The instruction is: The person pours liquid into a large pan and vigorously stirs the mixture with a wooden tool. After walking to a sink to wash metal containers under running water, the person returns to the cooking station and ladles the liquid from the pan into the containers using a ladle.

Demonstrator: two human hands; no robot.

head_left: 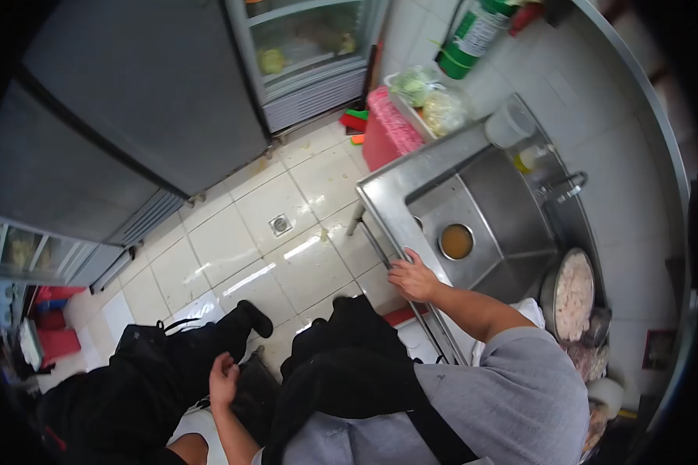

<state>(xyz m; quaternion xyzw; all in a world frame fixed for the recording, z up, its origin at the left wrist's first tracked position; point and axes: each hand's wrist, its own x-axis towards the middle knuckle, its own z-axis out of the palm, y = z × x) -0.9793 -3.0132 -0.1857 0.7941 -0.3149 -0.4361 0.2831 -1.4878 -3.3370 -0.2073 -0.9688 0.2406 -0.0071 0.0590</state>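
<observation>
My right hand (413,277) rests on the front edge of the stainless steel sink (380,194), its fingers apart and holding nothing. In the sink basin, a round drain opening (457,241) shows brownish liquid. My left hand (223,380) hangs low at my left side, fingers loosely bent, with nothing visible in it. A dark object (256,391) lies just beyond that hand; its kind is unclear. To the right of the basin, a metal bowl (551,291) is full of pale pink, raw-looking meat pieces.
Close on my left is another person in black clothing (132,395). Tall grey refrigerators (147,93) and a glass-door cooler (310,46) line the far side. A pink bin (380,128) stands beside the sink. The tiled floor (217,240) looks wet, with a small drain (280,225).
</observation>
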